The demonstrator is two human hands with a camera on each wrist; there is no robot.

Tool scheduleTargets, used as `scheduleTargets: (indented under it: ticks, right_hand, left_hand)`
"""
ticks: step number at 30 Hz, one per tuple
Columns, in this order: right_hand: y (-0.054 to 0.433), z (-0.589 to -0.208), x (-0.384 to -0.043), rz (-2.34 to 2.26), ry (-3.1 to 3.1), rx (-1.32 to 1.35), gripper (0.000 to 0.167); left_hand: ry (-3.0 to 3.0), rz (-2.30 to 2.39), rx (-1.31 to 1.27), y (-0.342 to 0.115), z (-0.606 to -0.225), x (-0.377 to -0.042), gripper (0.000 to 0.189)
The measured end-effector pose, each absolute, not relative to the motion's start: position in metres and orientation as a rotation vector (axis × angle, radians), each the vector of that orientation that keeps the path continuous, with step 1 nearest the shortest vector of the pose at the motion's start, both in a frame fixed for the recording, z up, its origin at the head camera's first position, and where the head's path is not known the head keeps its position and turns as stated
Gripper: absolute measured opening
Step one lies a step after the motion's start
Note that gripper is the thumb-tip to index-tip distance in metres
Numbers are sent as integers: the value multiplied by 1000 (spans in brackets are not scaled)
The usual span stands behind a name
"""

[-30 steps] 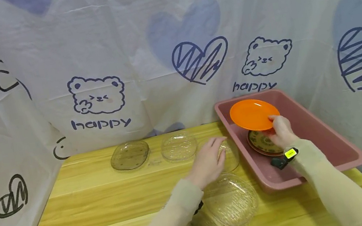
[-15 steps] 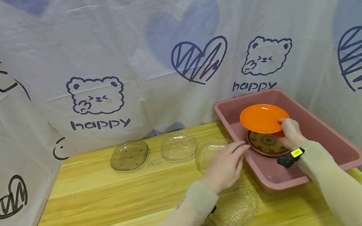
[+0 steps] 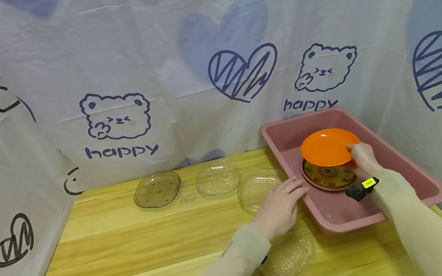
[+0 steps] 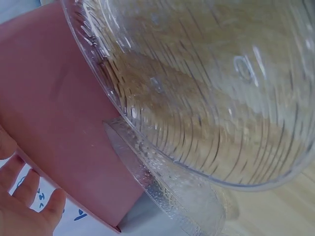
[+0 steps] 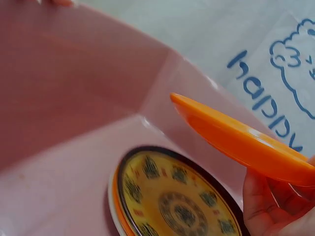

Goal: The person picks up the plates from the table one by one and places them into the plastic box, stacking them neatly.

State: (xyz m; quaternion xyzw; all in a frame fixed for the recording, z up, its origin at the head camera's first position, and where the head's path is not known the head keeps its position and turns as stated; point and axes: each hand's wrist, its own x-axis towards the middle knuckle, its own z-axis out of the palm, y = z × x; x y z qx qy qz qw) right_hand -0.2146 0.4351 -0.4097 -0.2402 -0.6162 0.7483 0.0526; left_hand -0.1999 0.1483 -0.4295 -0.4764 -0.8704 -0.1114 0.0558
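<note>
Pinching orange plate (image 3: 328,147) by its rim in right hand (image 3: 364,157), above patterned plate (image 3: 329,176) inside pink basin (image 3: 347,223); resting left hand (image 3: 277,208), with fingers extended, on the basin's edge, probably for steadiness.

The place looks like a small booth; the kind of room around it I cannot tell. White cloth (image 3: 166,54) with printed hearts (image 3: 245,74), bears (image 3: 117,117) and "happy" hangs behind the pink tub (image 3: 331,210) and on its left and right; a wood-grained surface (image 3: 133,242) lies below it.
</note>
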Motion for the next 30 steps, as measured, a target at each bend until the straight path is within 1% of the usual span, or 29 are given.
scheduleTargets:
  ticks: [6,10,13,16,20,25,30]
  right_hand:
    - [450,-414,-216,2237,-1979,-769,12]
    - [456,-417,-218,2214,-2047,-778,18]
    - [462,-422,-221,2197,-2098,-759,19]
    - [469,-430,-224,2229,-2112,-697,16]
    - [466,-428,-224,2247,-2147,-684,14]
    - [458,-422,-223,2236,-2173,-758,15]
    - [460,-423,-222,2170,-2278,-742,18]
  left_hand:
    - [-2617,-395,-1441,148,-432,-201,47]
    - [-2626,-416,-1439,148,-432,-201,49]
    - [-2632,-435,-1442,149,-431,-201,48]
    - [-2638,-460,-1445,149,-430,-201,48]
    - [-2636,-464,-1443,148,-429,-201,48]
    - [-2626,-437,-1445,148,-429,-202,49]
    - [-2627,-419,-1446,149,-430,-203,49]
